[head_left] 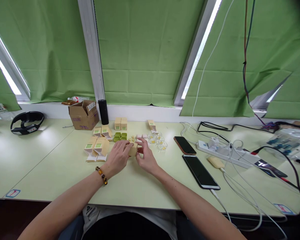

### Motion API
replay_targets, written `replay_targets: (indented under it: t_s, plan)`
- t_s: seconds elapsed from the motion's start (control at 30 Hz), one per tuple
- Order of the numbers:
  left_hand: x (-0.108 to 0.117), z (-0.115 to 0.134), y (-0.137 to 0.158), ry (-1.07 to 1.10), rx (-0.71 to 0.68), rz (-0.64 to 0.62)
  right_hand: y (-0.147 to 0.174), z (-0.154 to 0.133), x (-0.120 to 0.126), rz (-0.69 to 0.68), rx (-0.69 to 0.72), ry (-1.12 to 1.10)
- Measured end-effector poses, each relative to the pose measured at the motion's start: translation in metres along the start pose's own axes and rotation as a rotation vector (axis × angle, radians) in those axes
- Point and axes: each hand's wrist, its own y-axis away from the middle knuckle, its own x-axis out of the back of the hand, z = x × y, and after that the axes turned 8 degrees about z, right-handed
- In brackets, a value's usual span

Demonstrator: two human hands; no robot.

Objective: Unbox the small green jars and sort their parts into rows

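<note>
Between my two hands is a small cream paper box (133, 150), held just above or on the table. My left hand (119, 154) grips it from the left, a beaded bracelet on the wrist. From the right, the curved fingers of my right hand (145, 156) close on its other side. Left of them stand unfolded cream boxes (101, 146) with green windows. Beyond my hands lie green square cups (120, 136), tiny yellow pieces (132, 138) and clear containers (162, 144) with yellow bits inside. Two closed boxes (121, 123) stand behind, and one open box (151, 125) is farther right.
A cardboard carton (83, 115) and a black cylinder (103, 112) stand at the back. Headphones (27, 122) lie far left. On the right are two phones (200, 171), a power strip (225, 155), a cream charging case (215, 162) and tangled cables.
</note>
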Motion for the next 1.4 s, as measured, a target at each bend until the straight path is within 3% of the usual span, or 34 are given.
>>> replay_targets:
  t_s: [0.3,0.9,1.1,1.27,1.4]
  plan:
    - [-0.004,-0.002,0.001,0.184,0.167,0.043,-0.004,-0.001,0.003,0.042,0.086,-0.004]
    - [0.003,0.003,-0.002,0.098,-0.035,-0.014,-0.001,0.002,-0.001,0.012,0.026,0.032]
    - [-0.001,0.001,0.0,0.149,0.054,0.0,-0.005,0.003,0.005,0.108,-0.014,0.023]
    - [-0.004,-0.004,0.003,0.239,0.182,0.007,-0.009,0.005,0.009,0.182,-0.071,-0.135]
    - [-0.004,-0.004,0.002,0.261,0.194,0.008,-0.012,0.005,0.011,0.243,-0.083,-0.183]
